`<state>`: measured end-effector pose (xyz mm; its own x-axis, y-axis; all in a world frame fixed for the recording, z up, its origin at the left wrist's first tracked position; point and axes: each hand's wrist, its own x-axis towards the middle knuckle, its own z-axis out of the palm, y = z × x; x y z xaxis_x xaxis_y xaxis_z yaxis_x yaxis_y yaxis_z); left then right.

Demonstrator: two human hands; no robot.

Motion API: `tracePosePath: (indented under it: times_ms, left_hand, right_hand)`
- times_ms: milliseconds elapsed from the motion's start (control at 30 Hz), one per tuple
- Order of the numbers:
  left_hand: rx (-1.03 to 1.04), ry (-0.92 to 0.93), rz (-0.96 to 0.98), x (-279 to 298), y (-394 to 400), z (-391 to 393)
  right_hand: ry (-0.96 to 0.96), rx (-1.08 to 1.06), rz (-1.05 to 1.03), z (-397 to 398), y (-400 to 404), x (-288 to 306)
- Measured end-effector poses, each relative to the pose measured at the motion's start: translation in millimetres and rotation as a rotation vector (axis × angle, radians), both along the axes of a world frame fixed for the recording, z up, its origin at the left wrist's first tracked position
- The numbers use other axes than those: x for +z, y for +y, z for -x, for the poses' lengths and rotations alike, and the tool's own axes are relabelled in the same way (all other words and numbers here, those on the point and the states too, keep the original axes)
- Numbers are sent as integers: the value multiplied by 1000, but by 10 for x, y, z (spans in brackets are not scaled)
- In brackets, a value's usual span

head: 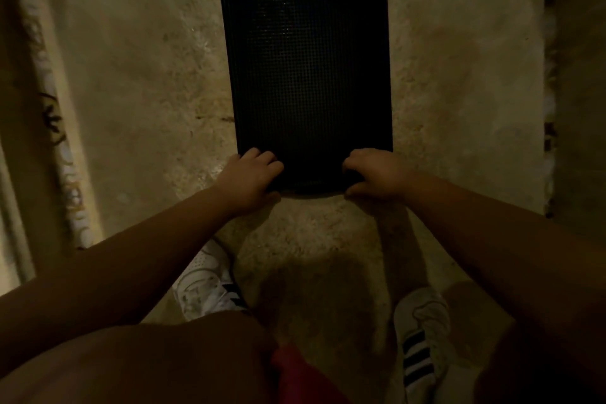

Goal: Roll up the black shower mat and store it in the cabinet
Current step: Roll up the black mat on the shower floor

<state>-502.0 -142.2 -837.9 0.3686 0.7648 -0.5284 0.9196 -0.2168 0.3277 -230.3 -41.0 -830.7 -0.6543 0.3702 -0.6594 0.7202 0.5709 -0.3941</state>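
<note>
Item: black shower mat (pixel 305 59), rectangular, with a fine grid texture, lying lengthwise away from us on a pale shaggy rug (pixel 137 82); we take the mat as our landmark. Its far end reaches the top of the view and lies flat; its near end is curled up into the start of a roll. Our left hand (pixel 251 175) sits at the mat's near left corner, fingers bent over the top of the curled edge and thumb below it, clamped onto the mat. Our right hand (pixel 373 174) sits at the near right corner in the same way, fingers curled over the edge, thumb on the rug side, gripping the mat. Nearer to us than the mat, two white sneakers with black stripes stand on the rug: the left sneaker (pixel 205 282) below the left hand, the right sneaker (pixel 423 334) below the right hand. Left of the mat, past the rug's edge, runs a patterned carpet border (pixel 52 115). Lighting is dim.
</note>
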Motion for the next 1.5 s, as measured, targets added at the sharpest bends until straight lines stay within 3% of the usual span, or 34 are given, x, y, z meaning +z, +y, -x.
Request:
tracePosePath:
  times_ms: [167, 333, 467, 633, 700, 800, 867, 1100, 1267, 1500]
  left_hand:
    - [47, -26, -68, 67, -5, -14]
    - [-96, 12, -158, 121, -1, -73]
    - [-117, 126, -196, 165, -7, -51]
    - [-203, 241, -167, 185, -95, -207]
    - [-204, 267, -184, 185, -110, -212]
    - [-219, 267, -208, 184, -64, -206]
    - [-232, 240, -188, 154, -19, -193]
    - [-68, 156, -82, 104, 6, -172]
    - [-62, 116, -93, 107, 39, -158]
    - [34, 54, 34, 133, 258, -136]
  right_hand:
    - [12, -76, 48, 35, 149, -43]
    - [9, -213, -38, 35, 230, -54]
    - [56, -350, -13, 60, 252, -74]
    - [32, -341, -4, 67, 245, -68]
    - [23, -259, -85, 60, 226, -40]
    - [37, -27, -390, 32, 147, -1]
    - [63, -9, -474, 17, 48, 11]
    - [109, -209, -397, 69, -259, -24]
    - [75, -51, -382, -49, -241, -47]
    - [86, -232, -279, -68, -125, -80]
